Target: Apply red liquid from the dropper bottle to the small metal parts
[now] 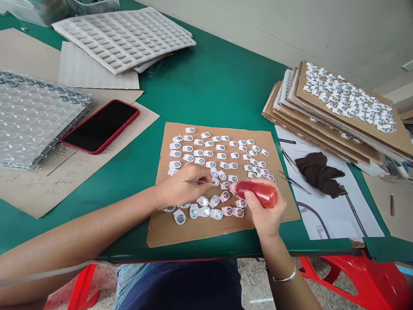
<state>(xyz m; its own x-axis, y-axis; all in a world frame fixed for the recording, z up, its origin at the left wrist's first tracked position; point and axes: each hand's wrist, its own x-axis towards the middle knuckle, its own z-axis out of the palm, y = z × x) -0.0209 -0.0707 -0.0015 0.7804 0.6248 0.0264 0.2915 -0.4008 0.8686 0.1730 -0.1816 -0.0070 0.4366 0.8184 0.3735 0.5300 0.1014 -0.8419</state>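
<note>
A brown cardboard sheet [193,234] lies on the green table, covered with rows of small white pieces, each with a round metallic disc [180,217]. My left hand [185,185] rests over the sheet's left half, its fingers pinched on thin metal tweezers [193,181]. The fingertips are close to one of the discs near the middle. My right hand [267,211] is wrapped round a red squeeze bottle [258,193], tilted with its pale nozzle pointing left and down at the pieces. Nozzle and left fingertips are a short distance apart.
A red-cased phone [101,125] and a clear bubbled tray [38,120] are at the left. White gridded trays [125,36] lie behind. At the right are stacked cardboard sheets [322,116], a dark cloth [319,172], printed paper [322,219] and more tweezers [294,183].
</note>
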